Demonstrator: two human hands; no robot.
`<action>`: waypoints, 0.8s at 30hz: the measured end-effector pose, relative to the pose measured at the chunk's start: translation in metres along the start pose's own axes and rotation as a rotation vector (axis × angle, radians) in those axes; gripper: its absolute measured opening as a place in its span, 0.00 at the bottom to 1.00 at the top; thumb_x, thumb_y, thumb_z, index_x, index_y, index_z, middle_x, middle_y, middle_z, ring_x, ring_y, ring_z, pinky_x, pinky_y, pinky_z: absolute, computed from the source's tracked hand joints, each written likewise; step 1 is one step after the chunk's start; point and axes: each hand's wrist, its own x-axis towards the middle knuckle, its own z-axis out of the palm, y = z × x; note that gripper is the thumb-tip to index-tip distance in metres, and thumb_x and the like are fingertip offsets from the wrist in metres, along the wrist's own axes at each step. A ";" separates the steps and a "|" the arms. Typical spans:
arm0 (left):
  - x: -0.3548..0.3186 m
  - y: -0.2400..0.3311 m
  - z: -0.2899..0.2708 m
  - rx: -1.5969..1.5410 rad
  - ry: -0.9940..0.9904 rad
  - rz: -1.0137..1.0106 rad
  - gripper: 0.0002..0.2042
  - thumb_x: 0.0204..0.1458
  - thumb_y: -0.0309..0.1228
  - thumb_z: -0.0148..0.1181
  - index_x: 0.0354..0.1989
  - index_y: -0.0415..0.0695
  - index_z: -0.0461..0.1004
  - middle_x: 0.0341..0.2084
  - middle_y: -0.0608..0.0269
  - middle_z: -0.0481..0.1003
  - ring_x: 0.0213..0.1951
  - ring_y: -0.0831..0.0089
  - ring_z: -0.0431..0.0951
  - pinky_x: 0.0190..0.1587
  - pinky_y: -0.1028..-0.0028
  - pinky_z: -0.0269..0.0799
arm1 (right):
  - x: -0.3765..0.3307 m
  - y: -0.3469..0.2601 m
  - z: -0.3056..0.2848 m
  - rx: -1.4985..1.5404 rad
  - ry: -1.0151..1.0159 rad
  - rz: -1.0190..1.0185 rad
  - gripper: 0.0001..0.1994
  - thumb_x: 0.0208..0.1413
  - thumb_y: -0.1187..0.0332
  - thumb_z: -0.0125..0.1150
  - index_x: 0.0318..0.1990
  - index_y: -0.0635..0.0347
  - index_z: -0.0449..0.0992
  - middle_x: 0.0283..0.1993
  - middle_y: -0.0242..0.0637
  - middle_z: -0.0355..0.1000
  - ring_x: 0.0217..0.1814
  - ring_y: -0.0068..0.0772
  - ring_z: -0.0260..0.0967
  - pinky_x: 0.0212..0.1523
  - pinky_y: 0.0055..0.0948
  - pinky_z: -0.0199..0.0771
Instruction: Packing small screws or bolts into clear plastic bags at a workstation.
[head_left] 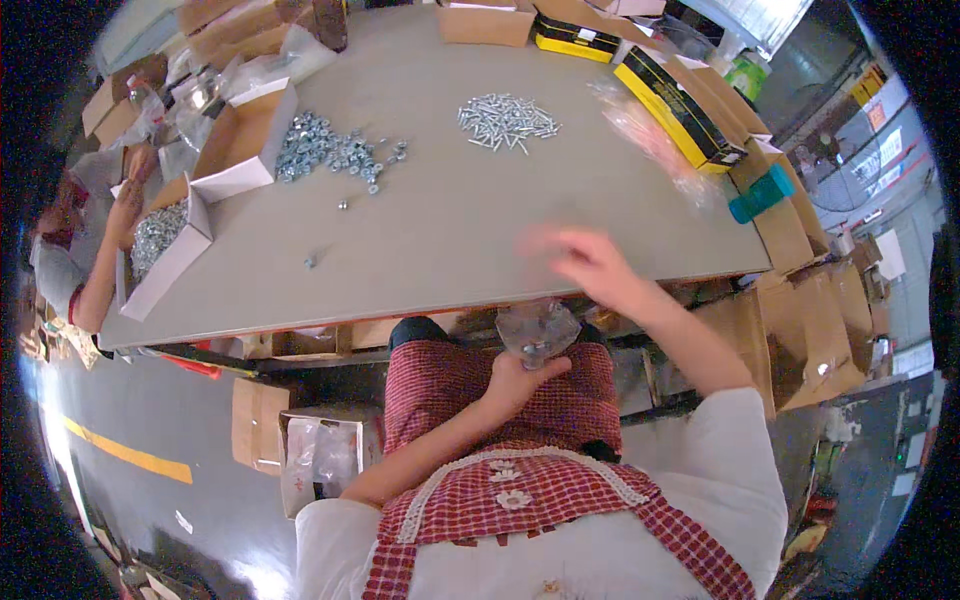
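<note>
So the clear plastic bag [540, 322] is over the person's lap, its top flaring out right by the table's near edge, with a few shiny metal bits showing near the bottom. The left hand [513, 386] has it pinched from below, thumb and fingers closed on the plastic. The right hand [585, 262] is up to the right of it, above the tabletop just inside that edge, and it's all motion blur, fingers partly bent, so I can't tell if it's holding anything. Elbow room's decent: there's a wide open stretch of gray table [440, 235] running from that hand up to the heap of silver screws [508, 121], which sits well in from the far edge. The pile of metal nuts [325, 150] is off to the left, with two strays [343, 204] [310, 262] sitting nearer the front edge. Left side is tighter, since a white-sided cardboard box [238, 145] butts up against the nuts, and a second box of small metal parts [160, 240] has a co-worker's arm [108, 240] beside it. On the right, clear plastic bags [655, 140], a black-and-yellow box [680, 110] and a teal roll [762, 194] line the curved-looking rim.
</note>
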 end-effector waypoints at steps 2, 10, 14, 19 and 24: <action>0.005 0.002 0.002 0.078 0.020 -0.015 0.20 0.45 0.45 0.72 0.41 0.43 0.80 0.35 0.56 0.82 0.38 0.66 0.82 0.44 0.67 0.75 | 0.044 0.025 -0.016 -0.446 0.180 -0.177 0.22 0.60 0.66 0.55 0.60 0.65 0.68 0.66 0.52 0.62 0.69 0.51 0.59 0.69 0.41 0.57; -0.001 -0.003 -0.002 0.123 0.057 -0.106 0.17 0.45 0.46 0.72 0.33 0.45 0.79 0.32 0.58 0.79 0.35 0.62 0.78 0.43 0.64 0.73 | 0.115 0.078 -0.036 -1.061 0.034 -0.026 0.39 0.66 0.45 0.39 0.69 0.74 0.47 0.75 0.61 0.39 0.78 0.58 0.34 0.76 0.45 0.33; 0.002 -0.013 0.001 0.237 0.129 0.010 0.19 0.44 0.45 0.73 0.32 0.42 0.78 0.29 0.55 0.80 0.32 0.61 0.81 0.38 0.65 0.75 | 0.092 0.076 -0.029 -1.032 0.026 -0.073 0.40 0.66 0.43 0.39 0.69 0.74 0.47 0.75 0.61 0.40 0.78 0.57 0.35 0.76 0.46 0.33; 0.008 -0.019 -0.003 0.247 0.138 0.092 0.19 0.45 0.45 0.72 0.33 0.42 0.78 0.31 0.52 0.80 0.34 0.60 0.81 0.39 0.65 0.75 | 0.069 0.077 -0.029 -0.970 0.077 -0.119 0.37 0.67 0.46 0.41 0.69 0.72 0.50 0.74 0.58 0.44 0.77 0.57 0.40 0.74 0.46 0.40; 0.010 -0.020 0.002 0.217 0.165 0.008 0.19 0.45 0.46 0.71 0.34 0.41 0.78 0.31 0.52 0.80 0.34 0.60 0.81 0.40 0.65 0.75 | 0.079 0.099 -0.042 -0.660 0.232 -0.145 0.34 0.67 0.50 0.42 0.69 0.70 0.52 0.73 0.57 0.46 0.76 0.56 0.43 0.74 0.46 0.42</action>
